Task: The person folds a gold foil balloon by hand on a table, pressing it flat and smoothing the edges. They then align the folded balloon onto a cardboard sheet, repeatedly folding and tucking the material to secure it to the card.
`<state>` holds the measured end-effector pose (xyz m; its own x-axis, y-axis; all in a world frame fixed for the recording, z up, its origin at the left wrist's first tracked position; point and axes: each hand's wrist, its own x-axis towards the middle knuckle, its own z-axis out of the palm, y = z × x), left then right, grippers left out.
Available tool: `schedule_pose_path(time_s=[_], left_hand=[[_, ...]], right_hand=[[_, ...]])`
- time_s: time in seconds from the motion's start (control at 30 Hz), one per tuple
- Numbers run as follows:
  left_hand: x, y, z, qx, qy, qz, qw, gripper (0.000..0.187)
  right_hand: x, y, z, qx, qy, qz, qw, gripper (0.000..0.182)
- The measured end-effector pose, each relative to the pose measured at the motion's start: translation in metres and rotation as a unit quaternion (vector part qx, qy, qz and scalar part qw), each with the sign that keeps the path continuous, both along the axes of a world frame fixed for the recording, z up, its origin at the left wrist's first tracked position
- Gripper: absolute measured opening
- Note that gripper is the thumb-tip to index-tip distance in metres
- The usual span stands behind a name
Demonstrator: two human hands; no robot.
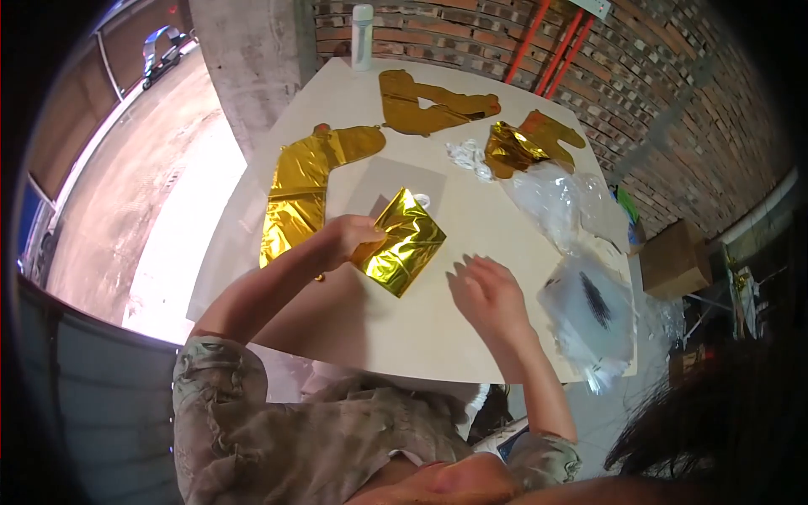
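A folded sheet of shiny gold foil, apparently a flat foil balloon (406, 246), is pinched at its left edge by my left hand (355, 239). It is held above the pale table (412, 337). My right hand (488, 295) is open and holds nothing, apart from the foil on its right side. Left of my left hand lies a flat gold foil balloon (296, 189) shaped like a 7. Behind the held foil, a greyish clear sheet (383, 178) lies on the table, with a small white item (422, 201) at its edge.
Another flat gold balloon (408, 109) lies at the back, and a crumpled one (515, 150) farther right. Beside it are white strips (470, 158) and clear plastic (551, 202). Plastic bags (589, 316) lie at the right edge. A white bottle (362, 38) stands at the far edge.
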<state>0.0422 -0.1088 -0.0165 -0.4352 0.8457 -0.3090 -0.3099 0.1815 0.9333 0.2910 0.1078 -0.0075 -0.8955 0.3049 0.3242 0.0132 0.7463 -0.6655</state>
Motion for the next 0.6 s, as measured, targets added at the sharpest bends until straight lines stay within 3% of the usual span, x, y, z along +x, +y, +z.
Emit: schedule_pose_path(time_s=[0.03,0.13,0.23,0.37,0.6], left_hand=[[0.001,-0.008,0.012,-0.029,0.038,0.015,0.999,0.019],[-0.008,-0.022,0.025,-0.058,0.13,0.036,0.989,0.016],[-0.034,-0.031,0.026,-0.007,0.083,0.074,0.994,0.011],[-0.034,-0.025,0.031,0.069,-0.015,0.149,0.986,0.012],[0.013,0.026,-0.013,0.081,-0.188,0.092,0.975,0.014]], right_hand=[[-0.016,-0.003,0.0,0.168,-0.016,0.024,0.985,0.033],[-0.054,-0.017,-0.004,0.244,0.018,0.082,0.966,0.044],[-0.077,-0.011,-0.018,0.271,-0.021,0.168,0.948,0.051],[-0.066,-0.01,-0.023,0.243,-0.061,0.191,0.949,0.052],[0.017,-0.024,-0.009,0.236,-0.096,0.201,0.946,0.05]])
